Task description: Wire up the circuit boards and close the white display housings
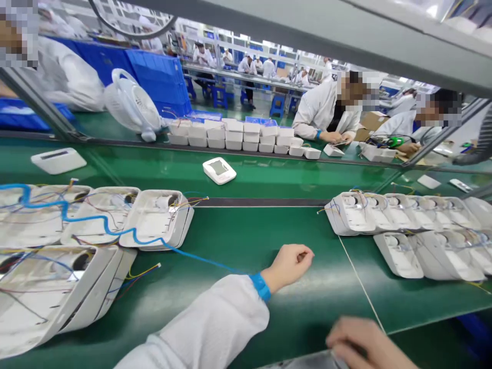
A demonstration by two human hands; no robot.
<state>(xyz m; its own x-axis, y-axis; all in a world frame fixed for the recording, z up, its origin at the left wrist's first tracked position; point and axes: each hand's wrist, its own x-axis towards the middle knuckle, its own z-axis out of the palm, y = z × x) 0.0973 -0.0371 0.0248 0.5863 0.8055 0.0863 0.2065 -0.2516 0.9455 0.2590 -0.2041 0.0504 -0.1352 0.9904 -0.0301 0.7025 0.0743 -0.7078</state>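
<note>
My left hand (290, 266) hovers over the middle of the green bench, its fingers curled and closed. What they hold, if anything, is hidden. A blue wrist strap (261, 287) sits around that wrist, and its coiled blue cord (134, 237) runs left across the white housings. At the bottom edge my right hand (363, 338) is blurred, its fingers bent beside the corner of a grey flat object (307, 362), mostly out of frame. Whether the right hand grips it I cannot tell. The nearest housing on the left is an open white shell (151, 220) with loose wires.
More white housings stand in rows at left (42, 302) and right (400, 256). A white device with a grey screen (219, 170) lies beyond the dark bench strip. Further back are a white fan (132, 102), stacked white boxes (234, 136) and co-workers in white coats.
</note>
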